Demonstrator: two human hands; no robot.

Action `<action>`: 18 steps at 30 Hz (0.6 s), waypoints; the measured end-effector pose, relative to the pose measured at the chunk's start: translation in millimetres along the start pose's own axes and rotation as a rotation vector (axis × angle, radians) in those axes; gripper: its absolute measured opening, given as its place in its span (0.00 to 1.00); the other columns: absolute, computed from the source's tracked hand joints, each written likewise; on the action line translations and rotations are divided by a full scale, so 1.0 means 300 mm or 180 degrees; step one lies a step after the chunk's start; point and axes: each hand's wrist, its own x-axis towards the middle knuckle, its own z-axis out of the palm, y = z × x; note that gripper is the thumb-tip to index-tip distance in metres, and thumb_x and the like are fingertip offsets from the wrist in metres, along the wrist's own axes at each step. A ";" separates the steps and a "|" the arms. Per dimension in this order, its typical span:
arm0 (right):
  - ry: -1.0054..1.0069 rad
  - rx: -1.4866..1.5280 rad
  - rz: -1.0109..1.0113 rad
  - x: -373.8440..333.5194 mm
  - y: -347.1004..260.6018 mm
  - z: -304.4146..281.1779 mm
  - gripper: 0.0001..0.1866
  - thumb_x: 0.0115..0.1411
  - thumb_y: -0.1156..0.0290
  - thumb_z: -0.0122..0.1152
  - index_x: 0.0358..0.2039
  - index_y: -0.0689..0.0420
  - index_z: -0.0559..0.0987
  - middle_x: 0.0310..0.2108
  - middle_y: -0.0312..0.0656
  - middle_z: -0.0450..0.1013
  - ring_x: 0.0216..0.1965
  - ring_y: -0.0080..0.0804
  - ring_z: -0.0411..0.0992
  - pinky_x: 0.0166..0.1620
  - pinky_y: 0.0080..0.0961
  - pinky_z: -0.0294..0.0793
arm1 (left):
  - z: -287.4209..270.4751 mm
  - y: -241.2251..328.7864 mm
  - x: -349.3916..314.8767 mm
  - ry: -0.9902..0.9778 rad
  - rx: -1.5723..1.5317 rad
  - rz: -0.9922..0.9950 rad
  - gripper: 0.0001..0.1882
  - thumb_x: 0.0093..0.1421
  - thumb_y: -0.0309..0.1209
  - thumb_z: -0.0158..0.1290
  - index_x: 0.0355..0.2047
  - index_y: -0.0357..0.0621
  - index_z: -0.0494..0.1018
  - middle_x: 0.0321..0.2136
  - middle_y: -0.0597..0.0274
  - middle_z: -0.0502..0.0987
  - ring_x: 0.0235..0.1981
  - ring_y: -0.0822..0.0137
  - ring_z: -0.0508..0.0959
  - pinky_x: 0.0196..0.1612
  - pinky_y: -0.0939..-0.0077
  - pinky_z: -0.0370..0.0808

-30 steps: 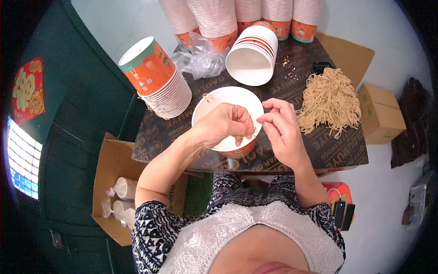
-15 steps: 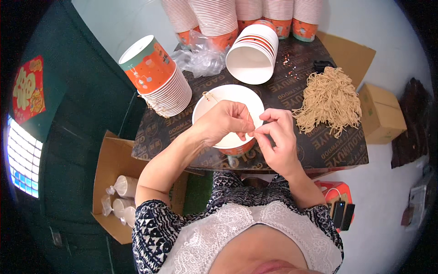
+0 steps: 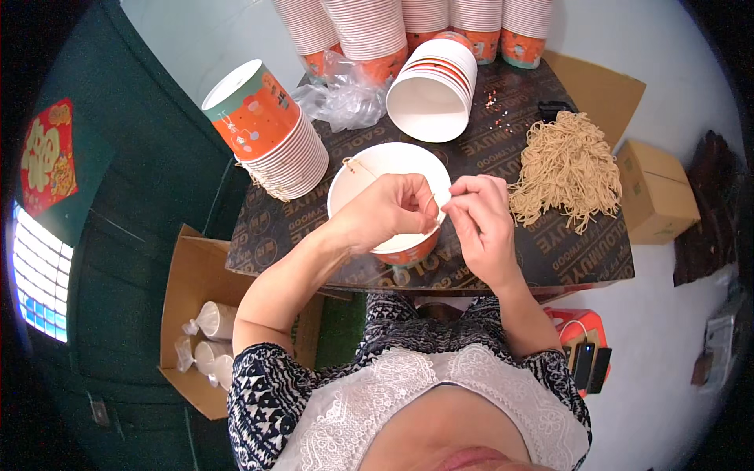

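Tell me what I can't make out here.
Head view: part of the inside of the front tub, hidden by the left grip.
Head view: whether the right grip touches the held cord; too small.
Head view: tops of the rear tub stacks, cut by the upper edge.

A smooth, paper-looking bucket (image 3: 390,159) stands at the worktop's (image 3: 290,239) near edge, matt fibrous cords (image 3: 567,173) by its right edge, glossy crinkled plastic (image 3: 343,102) near its far-left corner.

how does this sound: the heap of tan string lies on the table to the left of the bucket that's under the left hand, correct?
Wrong side: in the head view, the heap of tan string lies on the table to the right of the bucket that's under the left hand.
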 end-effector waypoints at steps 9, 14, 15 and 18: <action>-0.0482 -0.0607 -0.0204 0.043 -0.024 -0.012 0.04 0.54 0.74 0.63 0.31 0.57 0.79 0.45 0.38 0.72 0.52 0.42 0.64 0.53 0.41 0.59 | 0.043 -0.036 -0.028 0.0786 0.1493 0.0981 0.06 0.55 0.20 0.56 0.34 0.37 0.72 0.26 0.63 0.75 0.30 0.75 0.75 0.34 0.78 0.73; -0.0635 -0.0531 -0.0198 0.042 -0.017 0.001 0.04 0.53 0.77 0.62 0.30 0.60 0.78 0.48 0.40 0.71 0.54 0.44 0.63 0.54 0.42 0.59 | 0.080 -0.033 -0.047 0.1192 0.2079 0.1154 0.07 0.56 0.18 0.56 0.35 0.37 0.72 0.26 0.62 0.75 0.29 0.73 0.75 0.34 0.78 0.73; -0.0640 -0.0500 -0.0204 0.042 -0.015 0.003 0.04 0.53 0.77 0.61 0.30 0.61 0.78 0.49 0.41 0.70 0.55 0.44 0.62 0.54 0.42 0.59 | 0.079 -0.039 -0.047 0.1324 0.2238 0.1300 0.07 0.55 0.18 0.57 0.35 0.37 0.72 0.26 0.59 0.75 0.28 0.69 0.76 0.34 0.76 0.74; -0.0618 -0.0560 -0.0201 0.047 -0.021 0.007 0.04 0.53 0.78 0.61 0.31 0.62 0.79 0.51 0.43 0.70 0.56 0.45 0.62 0.55 0.43 0.59 | 0.076 -0.032 -0.047 0.1417 0.2869 0.1650 0.07 0.54 0.20 0.59 0.32 0.35 0.73 0.26 0.54 0.77 0.28 0.62 0.79 0.33 0.72 0.75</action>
